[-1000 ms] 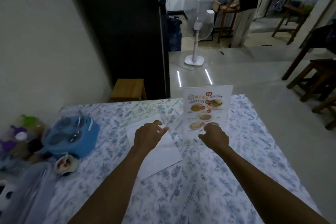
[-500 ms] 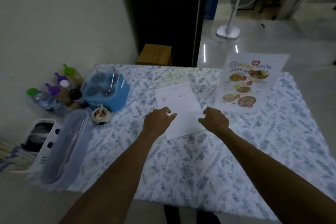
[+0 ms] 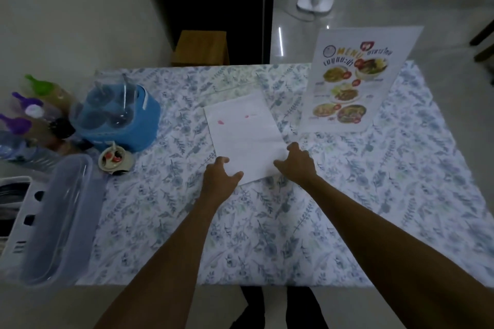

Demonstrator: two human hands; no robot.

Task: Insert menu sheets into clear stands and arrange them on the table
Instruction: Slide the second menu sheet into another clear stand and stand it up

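Note:
A clear stand holding a printed menu sheet point(image 3: 355, 83) stands upright at the far right of the table point(image 3: 267, 235), which has a floral cloth. A white sheet point(image 3: 240, 131) lies face down in the middle, with faint red print showing through. My left hand point(image 3: 219, 179) rests at the sheet's near left corner, fingers spread on its edge. At the sheet's near right corner is my right hand point(image 3: 296, 163), its fingers touching the paper. Neither hand has lifted the sheet.
A blue condiment caddy point(image 3: 120, 115) with clear lids, a small sauce dish point(image 3: 116, 159) and several bottles point(image 3: 34, 115) stand at the left. A clear lidded box point(image 3: 58, 219) sits at the near left. A wooden stool point(image 3: 200, 48) and a fan base point(image 3: 315, 2) lie beyond the table.
The view has tilted down toward the table. Both hands left the standing menu and moved back to the near corners of the white sheet.

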